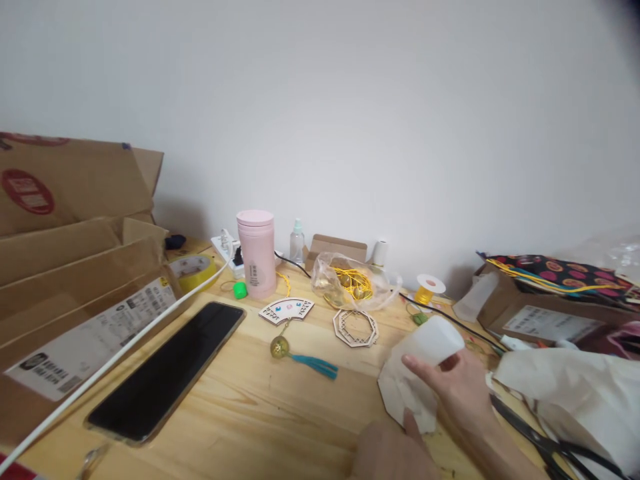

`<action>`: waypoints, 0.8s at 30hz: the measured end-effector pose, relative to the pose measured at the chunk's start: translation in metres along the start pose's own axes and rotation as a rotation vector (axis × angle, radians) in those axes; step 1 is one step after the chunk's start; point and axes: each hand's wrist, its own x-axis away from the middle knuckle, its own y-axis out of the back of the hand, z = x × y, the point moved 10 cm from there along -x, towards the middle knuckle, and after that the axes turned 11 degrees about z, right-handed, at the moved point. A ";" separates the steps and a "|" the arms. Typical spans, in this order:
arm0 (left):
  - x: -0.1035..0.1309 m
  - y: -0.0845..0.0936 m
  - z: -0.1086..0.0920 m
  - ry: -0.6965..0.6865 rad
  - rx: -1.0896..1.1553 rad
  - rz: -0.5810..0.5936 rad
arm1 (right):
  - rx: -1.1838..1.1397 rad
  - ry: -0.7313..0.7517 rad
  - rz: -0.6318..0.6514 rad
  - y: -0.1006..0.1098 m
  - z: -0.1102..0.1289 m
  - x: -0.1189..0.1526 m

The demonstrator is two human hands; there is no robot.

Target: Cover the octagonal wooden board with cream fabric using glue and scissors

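Observation:
A white, curled sheet of paper (pixel 434 339) bends up and over in my right hand (pixel 463 380), whose fingers are closed round it with the thumb on its near side. Under it lies a flat white piece with angular edges (pixel 395 380), its thin dark rim showing at the left. My left hand (pixel 393 453) is at the bottom edge, its index finger stretched out onto the flat piece; the other fingers are mostly hidden. Black-handled scissors (pixel 537 437) lie right of my right wrist. An octagonal wooden frame (pixel 356 327) lies just beyond the white piece.
A fan-shaped charm (pixel 287 309) with a blue tassel (pixel 314 365) lies mid-table. Leftward are a phone (pixel 167 370), a pink cup (pixel 257 253) and a cardboard box (pixel 85 287). A plastic bag (pixel 350 283) and a yellow thread spool (pixel 427 288) stand behind; white cloth (pixel 575 393) lies right.

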 end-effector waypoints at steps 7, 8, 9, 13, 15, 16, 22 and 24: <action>0.001 0.000 -0.005 -0.073 -0.061 0.025 | -0.056 -0.012 -0.023 0.001 -0.003 0.001; 0.001 0.000 -0.005 -0.066 -0.059 0.027 | -0.072 -0.010 0.006 -0.002 -0.003 0.001; 0.001 0.000 -0.005 -0.071 -0.058 0.024 | -0.076 -0.009 0.021 -0.004 -0.003 0.000; 0.003 0.002 -0.008 -0.075 -0.093 -0.006 | -0.026 -0.026 -0.043 0.006 -0.004 -0.003; 0.003 0.002 -0.005 -0.045 -0.101 -0.013 | -0.049 -0.028 -0.024 0.005 -0.007 -0.005; 0.002 0.002 -0.005 -0.048 -0.101 -0.019 | -0.053 -0.028 -0.007 0.004 -0.009 -0.006; 0.003 0.005 -0.006 -0.063 -0.094 -0.028 | -0.012 -0.034 -0.024 0.005 -0.011 -0.006; 0.002 0.001 -0.004 -0.038 -0.087 0.019 | -0.035 -0.020 0.000 0.002 -0.008 -0.006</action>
